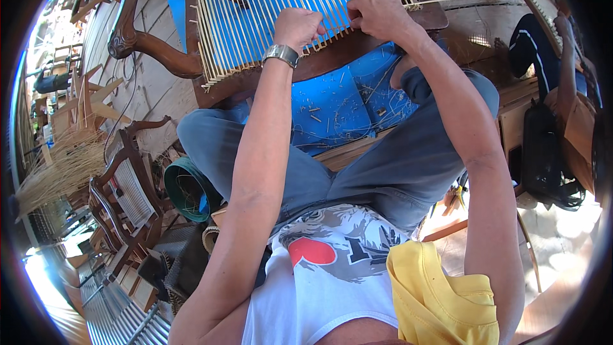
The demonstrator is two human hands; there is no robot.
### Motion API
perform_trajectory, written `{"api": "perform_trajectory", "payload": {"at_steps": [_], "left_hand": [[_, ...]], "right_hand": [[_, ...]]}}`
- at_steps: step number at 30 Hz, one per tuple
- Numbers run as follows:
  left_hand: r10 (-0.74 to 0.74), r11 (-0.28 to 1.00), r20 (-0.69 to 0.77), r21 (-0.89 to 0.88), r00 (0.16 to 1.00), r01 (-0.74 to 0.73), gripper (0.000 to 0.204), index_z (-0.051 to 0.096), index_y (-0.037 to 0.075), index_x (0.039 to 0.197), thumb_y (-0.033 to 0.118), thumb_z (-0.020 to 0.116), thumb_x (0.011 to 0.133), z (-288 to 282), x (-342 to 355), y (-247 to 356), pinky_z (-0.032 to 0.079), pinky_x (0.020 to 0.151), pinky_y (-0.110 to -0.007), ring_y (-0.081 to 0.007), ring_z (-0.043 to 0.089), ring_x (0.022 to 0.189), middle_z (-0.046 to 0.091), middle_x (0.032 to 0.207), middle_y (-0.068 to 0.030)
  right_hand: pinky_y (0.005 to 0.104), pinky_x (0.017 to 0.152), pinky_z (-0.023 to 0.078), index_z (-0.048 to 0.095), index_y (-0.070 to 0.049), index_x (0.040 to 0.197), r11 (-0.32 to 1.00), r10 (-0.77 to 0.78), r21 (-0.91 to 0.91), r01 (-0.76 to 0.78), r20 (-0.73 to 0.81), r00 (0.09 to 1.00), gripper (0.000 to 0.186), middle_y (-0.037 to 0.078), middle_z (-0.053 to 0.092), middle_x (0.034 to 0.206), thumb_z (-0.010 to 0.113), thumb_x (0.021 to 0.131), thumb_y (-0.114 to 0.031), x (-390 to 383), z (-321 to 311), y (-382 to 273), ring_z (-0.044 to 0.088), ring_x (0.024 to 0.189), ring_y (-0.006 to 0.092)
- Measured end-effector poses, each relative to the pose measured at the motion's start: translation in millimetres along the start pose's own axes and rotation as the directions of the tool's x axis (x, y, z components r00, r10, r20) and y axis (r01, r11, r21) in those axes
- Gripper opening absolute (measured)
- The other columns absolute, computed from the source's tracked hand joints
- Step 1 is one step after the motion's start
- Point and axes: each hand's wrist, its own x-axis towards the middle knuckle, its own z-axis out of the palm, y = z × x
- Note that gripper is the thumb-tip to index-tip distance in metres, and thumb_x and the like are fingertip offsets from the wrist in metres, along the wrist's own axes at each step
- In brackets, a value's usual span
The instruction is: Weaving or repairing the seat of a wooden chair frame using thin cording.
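Pale cane strands point(246, 29) run in close parallel rows across a dark carved wooden chair frame point(265, 71), with blue sheeting showing through. Over the seat's front rail, my left hand point(299, 28) is curled shut, a metal-banded watch point(280, 55) on its wrist; the folded fingers hide what they grip. A short gap to its right, my right hand point(378, 15) pinches at the ends of the strands by the rail, its fingertips partly covering the cane. A loose strand point(440, 1) pokes out to the right past that hand.
Cane scraps litter a blue sheet point(332, 105) between my legs. At left are a bundle of loose cane point(60, 166), another caned chair point(131, 185) and a green bucket point(189, 188). Another person's arm point(566, 67) and a black bag point(543, 153) are at far right.
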Motion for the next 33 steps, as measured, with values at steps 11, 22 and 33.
{"api": "perform_trajectory", "payload": {"at_steps": [11, 22, 33], "left_hand": [[-0.147, 0.970, 0.089, -0.180, 0.985, 0.161, 0.022, 0.066, 0.003, 0.073, 0.019, 0.079, 0.081, -7, -4, 3, 0.037, 0.038, -0.019, -0.0051, 0.051, 0.046, 0.060, 0.059, -0.0016], [-0.197, 0.892, 0.205, -0.369, 0.959, 0.262, 0.016, 0.062, 0.004, 0.083, 0.013, 0.074, 0.087, -13, 5, -5, 0.038, 0.040, -0.014, -0.0021, 0.051, 0.050, 0.062, 0.068, -0.0023], [-0.038, 0.994, 0.063, 0.100, 0.997, 0.031, 0.021, 0.071, 0.000, 0.080, 0.020, 0.072, 0.085, -2, -12, 13, 0.042, 0.042, -0.021, -0.0062, 0.055, 0.048, 0.068, 0.066, -0.0054]], "right_hand": [[0.0509, 0.084, 0.038, 0.068, -0.016, 0.089, 0.995, -0.082, -0.067, 0.076, -0.090, 0.993, 0.004, 0.004, 0.069, 0.091, 0.068, 0.085, -0.017, -1, 8, 1, 0.065, 0.090, 0.0246], [0.0508, 0.084, 0.039, 0.068, -0.014, 0.090, 0.997, -0.046, -0.063, 0.046, -0.008, 0.999, 0.007, 0.005, 0.070, 0.088, 0.068, 0.086, -0.019, -1, 5, 5, 0.066, 0.085, 0.0250], [0.0621, 0.088, 0.043, 0.069, -0.013, 0.094, 0.999, -0.018, 0.042, 0.016, 0.047, 0.999, 0.015, 0.010, 0.071, 0.097, 0.060, 0.082, -0.016, 3, 8, 13, 0.067, 0.096, 0.0306]]}}
